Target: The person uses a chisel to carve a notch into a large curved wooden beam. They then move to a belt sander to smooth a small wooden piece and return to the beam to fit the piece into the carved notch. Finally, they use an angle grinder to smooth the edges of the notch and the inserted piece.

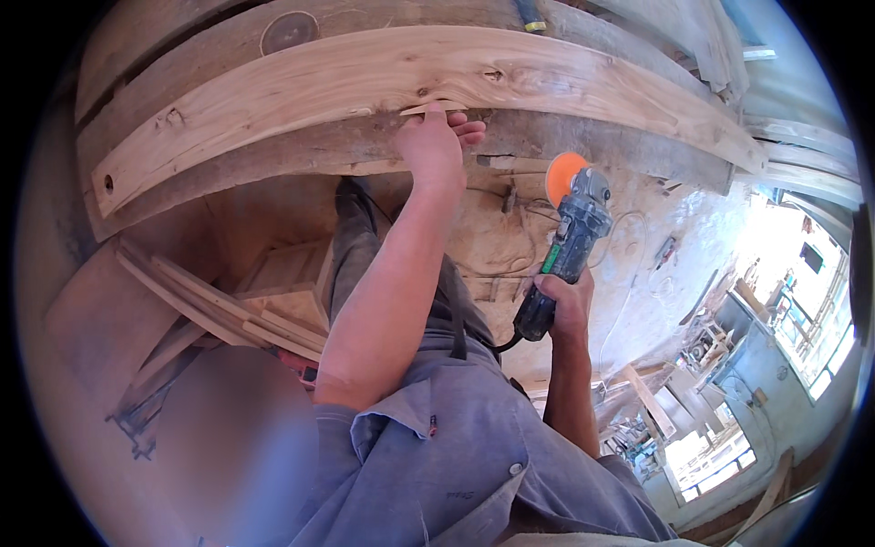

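Observation:
A long pale wooden plank (pixel 346 77) with knots lies across the far side on a rougher grey-brown board. At its near edge, my left hand (pixel 433 146) is closed, the thumb pressing on a thin, pointed wood piece (pixel 427 108). Its other fingers curl to the right, just below the plank. My right hand (pixel 570 305) is wrapped around the rear of an angle grinder (pixel 576 228), held tilted upward, apart from the plank. Its orange disc (pixel 566 177) faces up and left. Whether the disc is spinning cannot be told.
Several wood strips (pixel 219 301) lean at the left beside a wooden box (pixel 287 273). A round dark disc (pixel 290 33) lies on the far boards. The grinder's cord runs back toward my waist. Cables trail over the dusty floor (pixel 656 237). Boards and tools crowd the right side.

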Tool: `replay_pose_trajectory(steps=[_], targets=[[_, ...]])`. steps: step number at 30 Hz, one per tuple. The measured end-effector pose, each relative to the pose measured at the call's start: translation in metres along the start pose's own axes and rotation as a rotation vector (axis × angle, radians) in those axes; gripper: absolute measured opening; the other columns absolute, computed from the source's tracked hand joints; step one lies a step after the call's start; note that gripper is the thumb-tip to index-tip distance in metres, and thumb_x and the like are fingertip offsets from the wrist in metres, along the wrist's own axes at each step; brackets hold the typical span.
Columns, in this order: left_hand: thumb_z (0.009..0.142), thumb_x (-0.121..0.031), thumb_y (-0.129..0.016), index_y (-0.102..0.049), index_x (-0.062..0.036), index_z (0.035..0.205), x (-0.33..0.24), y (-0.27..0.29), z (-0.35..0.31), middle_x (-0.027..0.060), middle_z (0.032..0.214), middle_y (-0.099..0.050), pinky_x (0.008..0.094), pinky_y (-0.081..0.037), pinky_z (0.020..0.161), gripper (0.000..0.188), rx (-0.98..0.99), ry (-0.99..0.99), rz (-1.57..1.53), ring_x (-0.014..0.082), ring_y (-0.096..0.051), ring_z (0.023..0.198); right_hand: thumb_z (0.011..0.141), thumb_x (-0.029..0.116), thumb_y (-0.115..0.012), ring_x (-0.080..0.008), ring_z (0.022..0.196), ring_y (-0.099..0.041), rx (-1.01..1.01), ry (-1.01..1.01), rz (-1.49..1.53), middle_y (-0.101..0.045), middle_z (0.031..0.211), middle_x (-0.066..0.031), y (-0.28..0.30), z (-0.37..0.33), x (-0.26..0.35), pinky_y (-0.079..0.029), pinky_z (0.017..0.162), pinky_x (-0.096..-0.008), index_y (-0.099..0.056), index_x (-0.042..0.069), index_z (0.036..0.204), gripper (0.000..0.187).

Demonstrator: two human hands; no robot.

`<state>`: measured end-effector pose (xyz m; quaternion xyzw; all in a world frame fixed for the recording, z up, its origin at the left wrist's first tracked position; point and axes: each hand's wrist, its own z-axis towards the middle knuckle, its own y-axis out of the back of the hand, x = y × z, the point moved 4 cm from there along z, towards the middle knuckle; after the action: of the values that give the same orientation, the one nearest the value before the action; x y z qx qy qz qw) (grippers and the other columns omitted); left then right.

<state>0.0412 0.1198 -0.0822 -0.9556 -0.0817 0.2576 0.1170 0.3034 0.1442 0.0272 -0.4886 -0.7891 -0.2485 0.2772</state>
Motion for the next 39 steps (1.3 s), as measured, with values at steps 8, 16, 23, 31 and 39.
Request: replay_pose_trajectory(steps=[8, 16, 23, 31, 39], targets=[[0.110, -0.019, -0.051, -0.055, 0.0077, 0.102, 0.001, 0.005, 0.002, 0.0153, 0.089, -0.065, 0.0362, -0.062, 0.058, 0.028, 0.109, 0.003, 0.099, 0.0290, -0.072, 0.068, 0.073, 0.007, -0.070, -0.0251, 0.065, -0.069, -0.023, 0.016, -0.057, -0.068, 0.084, -0.0154, -0.004, 0.005, -0.004, -0.060, 0.062, -0.0391, -0.056, -0.005, 0.109, 0.040], [0.110, -0.014, -0.050, -0.055, 0.0079, 0.101, 0.003, 0.004, 0.001, 0.0161, 0.089, -0.066, 0.0360, -0.063, 0.062, 0.024, 0.011, -0.043, -0.072, 0.0283, -0.073, 0.072, 0.073, 0.006, -0.070, -0.0248, 0.070, -0.070, -0.094, 0.021, -0.066, -0.069, 0.088, -0.0153, -0.014, 0.000, 0.003, -0.060, 0.066, -0.0393, -0.056, -0.005, 0.111, 0.042], [0.108, -0.009, -0.052, -0.054, 0.0107, 0.103, -0.005, 0.007, 0.004, 0.0183, 0.093, -0.067, 0.0360, -0.063, 0.063, 0.020, 0.031, 0.026, -0.039, 0.0298, -0.074, 0.074, 0.072, 0.006, -0.068, -0.0262, 0.072, -0.070, -0.126, -0.015, -0.016, -0.069, 0.088, -0.0164, -0.011, -0.001, -0.005, -0.060, 0.069, -0.0401, -0.054, -0.006, 0.112, 0.043], [0.109, -0.011, -0.053, -0.057, 0.0109, 0.108, -0.009, 0.008, 0.002, 0.0181, 0.094, -0.069, 0.0355, -0.065, 0.065, 0.022, 0.027, 0.041, 0.034, 0.0310, -0.075, 0.077, 0.070, 0.010, -0.067, -0.0288, 0.074, -0.068, -0.106, 0.079, 0.020, -0.068, 0.089, -0.0184, -0.020, -0.007, 0.003, -0.058, 0.071, -0.0418, -0.053, -0.005, 0.113, 0.048], [0.109, -0.012, -0.054, -0.060, 0.0115, 0.106, -0.012, 0.006, -0.001, 0.0168, 0.092, -0.069, 0.0346, -0.062, 0.061, 0.024, 0.037, 0.079, 0.052, 0.0285, -0.074, 0.073, 0.070, 0.010, -0.067, -0.0275, 0.074, -0.068, -0.073, 0.114, 0.056, -0.067, 0.090, -0.0178, -0.032, -0.004, 0.008, -0.058, 0.072, -0.0406, -0.051, -0.005, 0.120, 0.055]])
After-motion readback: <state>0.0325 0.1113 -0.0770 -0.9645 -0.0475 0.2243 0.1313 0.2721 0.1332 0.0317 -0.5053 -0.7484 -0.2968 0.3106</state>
